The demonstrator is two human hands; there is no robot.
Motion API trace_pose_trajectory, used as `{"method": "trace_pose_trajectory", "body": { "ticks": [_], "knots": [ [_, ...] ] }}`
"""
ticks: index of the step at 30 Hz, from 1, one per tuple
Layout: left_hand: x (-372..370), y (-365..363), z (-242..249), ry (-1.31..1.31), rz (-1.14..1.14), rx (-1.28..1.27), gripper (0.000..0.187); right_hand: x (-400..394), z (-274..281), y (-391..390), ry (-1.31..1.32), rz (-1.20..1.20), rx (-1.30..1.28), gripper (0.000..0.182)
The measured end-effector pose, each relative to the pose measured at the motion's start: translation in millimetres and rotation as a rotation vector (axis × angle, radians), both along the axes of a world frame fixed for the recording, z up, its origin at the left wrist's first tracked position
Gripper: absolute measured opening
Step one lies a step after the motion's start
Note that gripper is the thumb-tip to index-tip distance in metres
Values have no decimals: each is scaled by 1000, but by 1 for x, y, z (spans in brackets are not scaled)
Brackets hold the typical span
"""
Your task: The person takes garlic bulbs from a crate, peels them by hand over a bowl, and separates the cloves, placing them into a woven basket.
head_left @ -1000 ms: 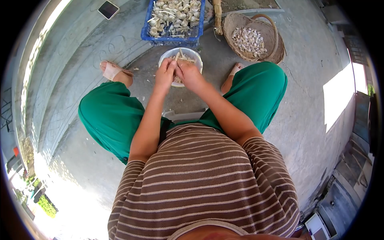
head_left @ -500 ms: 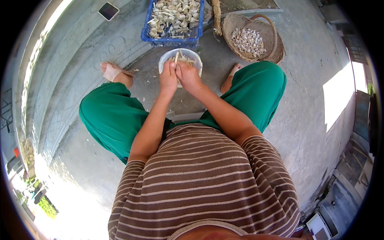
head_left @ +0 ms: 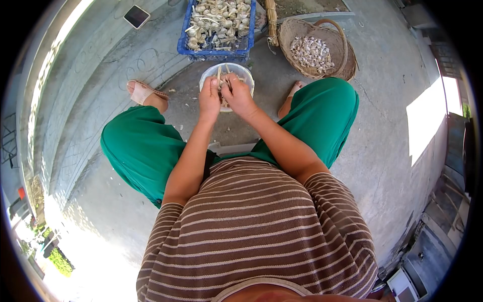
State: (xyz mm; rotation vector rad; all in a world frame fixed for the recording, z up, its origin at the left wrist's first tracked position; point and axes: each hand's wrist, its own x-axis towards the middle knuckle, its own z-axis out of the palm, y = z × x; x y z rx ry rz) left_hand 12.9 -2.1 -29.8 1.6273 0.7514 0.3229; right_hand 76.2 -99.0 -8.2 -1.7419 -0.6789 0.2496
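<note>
Over a white bucket (head_left: 252,84) between my feet, both hands work close together. My left hand (head_left: 209,100) is closed on a garlic bulb, whose pale stem (head_left: 219,73) pokes up past the thumb. My right hand (head_left: 239,96) is curled against the same garlic from the other side, thumb toward the left thumb. The fingers mostly cover the bulb itself. Stem pieces and peelings show inside the bucket, around and below the hands.
Beyond the bucket stands a blue crate (head_left: 216,54) with many garlic bulbs (head_left: 221,20). A wicker basket (head_left: 345,55) of loose cloves (head_left: 312,53) is at the right, beside a straw bundle (head_left: 271,22). A phone-like dark-screened device (head_left: 137,16) lies upper left.
My hands have parted slightly, with the left shifting a little left. More of the bucket's contents shows between them.
</note>
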Motion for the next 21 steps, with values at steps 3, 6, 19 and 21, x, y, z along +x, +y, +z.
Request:
{"method": "trace_pose_trajectory", "body": {
  "ticks": [3, 6, 19, 21],
  "knots": [
    [0, -1, 4, -4, 1, -76, 26, 2, 0, -1, 17, 5, 18, 12],
    [-1, 2, 5, -3, -39, -107, 27, 4, -4, 0, -36, 1, 53, 11],
    [-1, 0, 25, -164, -64, -561, 28, 7, 8, -5, 69, 38, 36, 13],
    [-1, -6, 33, -168, -82, -385, 26, 11, 10, -5, 36, 60, 17, 15]
  ]
}}
